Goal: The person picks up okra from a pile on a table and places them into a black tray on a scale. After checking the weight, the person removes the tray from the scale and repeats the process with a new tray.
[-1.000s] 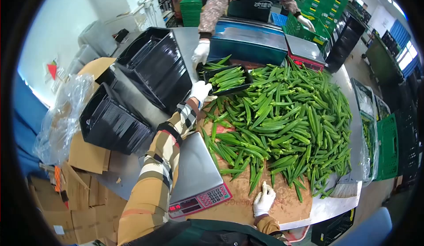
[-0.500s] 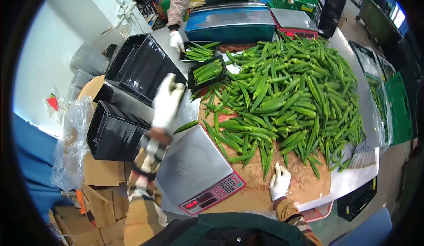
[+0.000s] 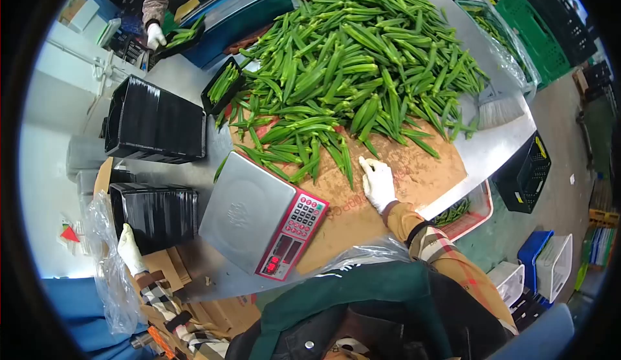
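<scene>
Single head-worn fisheye view, steeply down from close above the scale and okra pile.

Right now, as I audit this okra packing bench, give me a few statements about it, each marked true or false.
1. The weighing scale carries a filled tray. False: its platform is bare.
2. The right hand lies on the brown cardboard sheet beside the okra pile. True.
3. The left hand is at the near stack of black trays. True.
4. Both of the person's hands are bare. False: both wear white gloves.
5. A black tray filled with okra sits at the pile's edge. True.
</scene>
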Tool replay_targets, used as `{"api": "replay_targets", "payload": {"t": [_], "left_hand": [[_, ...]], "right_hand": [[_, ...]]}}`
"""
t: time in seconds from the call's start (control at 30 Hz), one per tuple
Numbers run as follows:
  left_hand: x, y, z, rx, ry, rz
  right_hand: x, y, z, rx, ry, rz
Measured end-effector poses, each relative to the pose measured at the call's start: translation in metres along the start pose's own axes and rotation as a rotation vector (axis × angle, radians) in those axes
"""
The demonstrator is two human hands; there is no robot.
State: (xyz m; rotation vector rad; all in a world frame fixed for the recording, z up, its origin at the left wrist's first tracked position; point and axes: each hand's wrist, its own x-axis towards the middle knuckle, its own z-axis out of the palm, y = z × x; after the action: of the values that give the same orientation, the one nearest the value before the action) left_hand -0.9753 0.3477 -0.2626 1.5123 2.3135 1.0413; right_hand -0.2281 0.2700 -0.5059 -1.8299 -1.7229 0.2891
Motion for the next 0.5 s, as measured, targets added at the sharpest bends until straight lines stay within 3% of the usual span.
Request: {"api": "replay_targets", "payload": {"t": [0.07,0.13,0.2,0.23,0.27,0.3,0.33,0.37,0.43,0.5], "left_hand": [[0.007,0.007,-0.007,-0.042,0.08,0.017],[0.008,0.014,-0.007,-0.467,0.494,-0.099],[0.006,0.022,-0.021,-0.699,0.603,0.009],[-0.039,0.098,-0.004,-0.109,0.682,0.036],[-0.067,0.126,0.021,-0.024,0.647,0.21],[-0.1,0.162,0.051,0.166,0.587,0.22],[-0.124,0.169,0.08,0.13,0.464,0.289],[-0.165,0.221,0.117,0.069,0.34,0.387],[-0.211,0.245,0.164,0.182,0.017,0.525],[-0.235,0.224,0.196,0.164,-0.201,0.648]], "right_hand": [[0.001,0.006,0.001,0.028,-0.003,-0.027],[0.002,0.012,0.003,0.054,-0.027,-0.034],[0.003,0.014,0.001,0.054,-0.054,-0.029],[0.005,0.013,-0.002,0.064,-0.063,-0.022],[0.006,0.011,-0.005,0.075,-0.074,-0.017],[0.007,0.009,-0.007,0.088,-0.078,-0.004],[0.008,0.007,-0.009,0.099,-0.082,0.008],[0.01,0.007,-0.01,0.109,-0.086,0.023],[0.01,0.015,-0.005,0.263,-0.057,0.07],[0.016,0.022,-0.012,0.386,-0.011,0.139]]}}
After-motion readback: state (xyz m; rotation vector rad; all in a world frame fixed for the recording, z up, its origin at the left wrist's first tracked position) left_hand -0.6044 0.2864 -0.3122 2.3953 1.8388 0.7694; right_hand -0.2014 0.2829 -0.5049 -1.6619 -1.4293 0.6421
